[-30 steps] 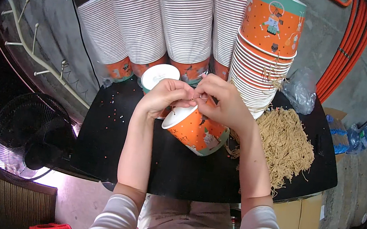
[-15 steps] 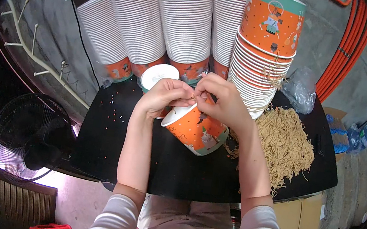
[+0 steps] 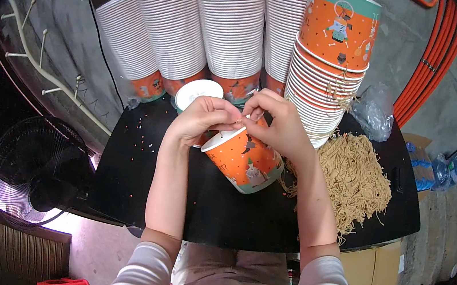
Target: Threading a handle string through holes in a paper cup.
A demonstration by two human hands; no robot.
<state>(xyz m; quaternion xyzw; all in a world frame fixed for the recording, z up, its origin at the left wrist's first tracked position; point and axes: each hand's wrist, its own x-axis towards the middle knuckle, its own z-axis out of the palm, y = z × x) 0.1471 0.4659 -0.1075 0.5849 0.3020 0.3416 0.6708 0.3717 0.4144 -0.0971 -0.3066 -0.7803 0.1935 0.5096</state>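
An orange paper bucket with a white rim, a green base band and printed figures lies tilted on the black table, its mouth toward the upper left. Over its rim my left hand is closed, thumb and fingers pinched together. My right hand meets it there, also pinching. Between the fingertips shows a tiny bit of tan cord, mostly hidden by the fingers. A dark hole is visible in the bucket's side near the rim. Just beyond my left hand stands another bucket with a white lid-like top.
A heap of tan cords lies right of my right forearm. Behind it rises a tall stack of orange buckets, some with cord at the rim. Several wrapped bucket stacks line the back. A black fan stands left; small beads dot the table.
The bucket has turned slightly under my hands, so its printed figures sit differently. My right fingers have shifted a little at the rim; both hands still pinch in the same place.
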